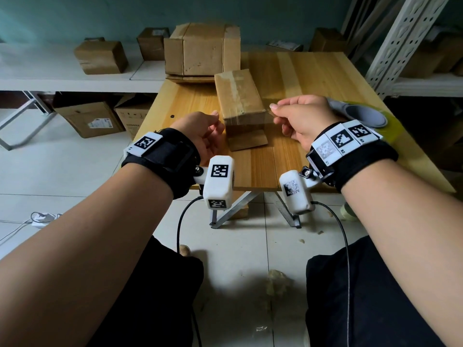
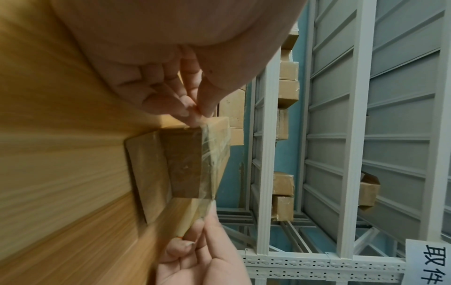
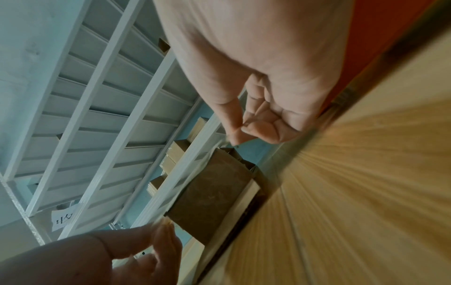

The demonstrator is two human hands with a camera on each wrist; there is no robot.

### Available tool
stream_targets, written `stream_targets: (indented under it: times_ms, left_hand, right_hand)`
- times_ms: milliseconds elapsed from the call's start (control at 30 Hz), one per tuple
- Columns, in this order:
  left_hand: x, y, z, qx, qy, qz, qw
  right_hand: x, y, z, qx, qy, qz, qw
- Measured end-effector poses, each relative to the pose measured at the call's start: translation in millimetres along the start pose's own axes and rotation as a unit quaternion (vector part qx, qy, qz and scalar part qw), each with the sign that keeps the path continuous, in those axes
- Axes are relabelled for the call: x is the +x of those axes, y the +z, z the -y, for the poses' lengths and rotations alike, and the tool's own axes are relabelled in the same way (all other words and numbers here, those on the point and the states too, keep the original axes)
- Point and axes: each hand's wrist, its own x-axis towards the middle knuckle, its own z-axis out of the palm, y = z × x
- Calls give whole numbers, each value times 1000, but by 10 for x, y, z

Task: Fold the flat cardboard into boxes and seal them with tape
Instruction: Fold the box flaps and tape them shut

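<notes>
At counter centre, both hands pinch a clear tape strip (image 2: 214,154) across the box (image 1: 239,96) end: left hand (image 1: 203,136) at 9 o'clock, right hand (image 1: 302,118) at 3. Sealing step; next, probably press the ends down.

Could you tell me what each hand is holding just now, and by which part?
Both hold one strip of clear tape stretched across the small box's near end: left hand pinches one end, right hand the other, between thumb and fingertips.

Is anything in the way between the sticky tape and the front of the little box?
Nothing visible. The left hand and right hand each pinch an end of the clear tape strip, stretched across the front face of the small box. No other thing lies between strip and cardboard.
</notes>
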Motion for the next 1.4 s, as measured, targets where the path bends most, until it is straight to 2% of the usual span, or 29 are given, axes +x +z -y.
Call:
stream_targets:
  times_ms: [333,500,700,933,1133,1400]
  left_hand:
    - [-15,67,20,103,4,-13,995]
    - [-57,112,31,116,13,-17,993]
    - [-73,198,66,127,23,-62,990]
    - [-104,210,93,105,63,-62,991]
    - [-100,233,132,147,91,-67,983]
    - [-92,253,145,147,115,-55,981]
  right_hand:
    - [-37,73,-21,23,47,4,999]
    - [-45,143,-9,1,44,0,999]
    - [-15,162,-25,-3,55,-5,998]
    - [23,162,-51,4,68,27,997]
    - [-18,162,-22,-33,68,28,997]
    - [-44,137,4,-50,67,29,996]
